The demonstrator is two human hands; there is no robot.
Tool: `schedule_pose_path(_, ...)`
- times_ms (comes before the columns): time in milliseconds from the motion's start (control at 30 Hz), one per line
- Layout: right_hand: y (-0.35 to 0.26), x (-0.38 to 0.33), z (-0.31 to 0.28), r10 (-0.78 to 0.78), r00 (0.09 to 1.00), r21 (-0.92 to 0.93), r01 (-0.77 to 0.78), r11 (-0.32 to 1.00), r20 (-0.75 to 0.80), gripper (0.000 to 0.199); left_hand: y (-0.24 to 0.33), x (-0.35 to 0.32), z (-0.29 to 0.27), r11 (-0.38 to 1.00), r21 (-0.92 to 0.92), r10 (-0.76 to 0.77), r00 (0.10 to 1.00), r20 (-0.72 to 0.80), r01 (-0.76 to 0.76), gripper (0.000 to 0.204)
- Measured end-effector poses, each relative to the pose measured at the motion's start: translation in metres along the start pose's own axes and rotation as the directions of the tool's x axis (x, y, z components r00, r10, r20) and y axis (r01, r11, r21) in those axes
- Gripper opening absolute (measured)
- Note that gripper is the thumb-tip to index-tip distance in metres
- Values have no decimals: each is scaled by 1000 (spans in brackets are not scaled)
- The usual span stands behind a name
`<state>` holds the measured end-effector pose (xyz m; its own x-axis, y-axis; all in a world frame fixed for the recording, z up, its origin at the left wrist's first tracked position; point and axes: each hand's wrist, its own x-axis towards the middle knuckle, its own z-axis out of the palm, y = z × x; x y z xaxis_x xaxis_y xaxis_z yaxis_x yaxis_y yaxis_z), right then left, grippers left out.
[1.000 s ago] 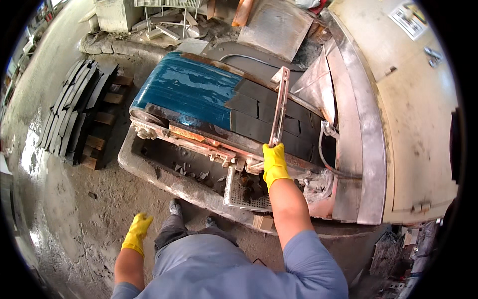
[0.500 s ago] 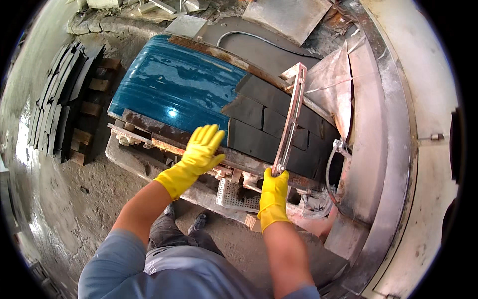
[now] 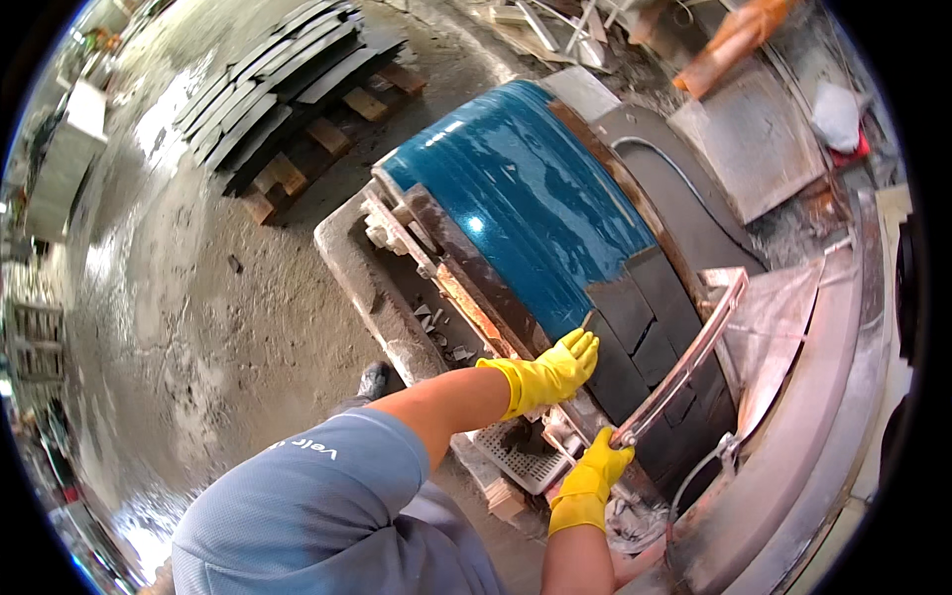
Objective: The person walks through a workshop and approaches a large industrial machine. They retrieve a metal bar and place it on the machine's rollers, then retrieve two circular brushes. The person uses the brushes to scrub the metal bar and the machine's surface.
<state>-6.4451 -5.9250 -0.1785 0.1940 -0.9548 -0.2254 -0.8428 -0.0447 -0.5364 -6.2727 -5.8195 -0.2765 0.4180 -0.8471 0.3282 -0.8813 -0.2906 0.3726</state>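
A wet, shiny blue conveyor belt (image 3: 516, 188) runs across the machine in front of me. Dark grey stone slabs (image 3: 620, 317) lie fitted side by side on its right part. My left hand (image 3: 553, 375), in a yellow rubber glove, is held flat with fingers stretched at the near corner of the slabs; it grips nothing, and whether it touches them I cannot tell. My right hand (image 3: 592, 480), also in a yellow glove, is closed around the near end of a long slotted metal bar (image 3: 684, 365) that spans the slabs.
Dark stone strips (image 3: 288, 79) are stacked on a wooden pallet (image 3: 327, 137) at the far left. A white perforated basket (image 3: 516, 458) sits below the machine's near side. A hose (image 3: 684, 180) and a flat metal sheet (image 3: 754, 144) lie beyond the belt. An orange sleeve (image 3: 729, 48) shows far right.
The view has swung left, so the machine appears farther right and more steeply angled. My left hand has moved along the belt's edge toward the slabs. My right hand still holds the bar's end.
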Motion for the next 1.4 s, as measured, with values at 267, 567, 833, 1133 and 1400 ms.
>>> schedule_pose_path(267, -37, -22, -4, 73, 995, 195, -84, 977, 62, 62, 0, -2, 3, 994, -69, -83, 995, -47, 80, 74)
schedule_pose_path(567, 5, 13, 5, 18, 999, 53, -20, 998, 37, 58, -6, -170, -78, 978, -207, -25, 987, -161, -10, 53)
schedule_pose_path(833, 19, 3, 0, -149, 986, 22, 150, 988, -74, 53, -85, -511, -167, 83, 702, -832, -338, 440, 707, 40)
schedule_pose_path(1133, 0, -10, -10, -101, 994, -38, 99, 994, -51, 53, -87, -564, -172, 168, 415, -815, -112, 569, 894, 85)
schedule_pose_path(1400, 2, -8, -8, -108, 993, 45, 110, 993, -57, 55, 23, -362, -166, 441, -153, -634, 427, 645, 885, 78)
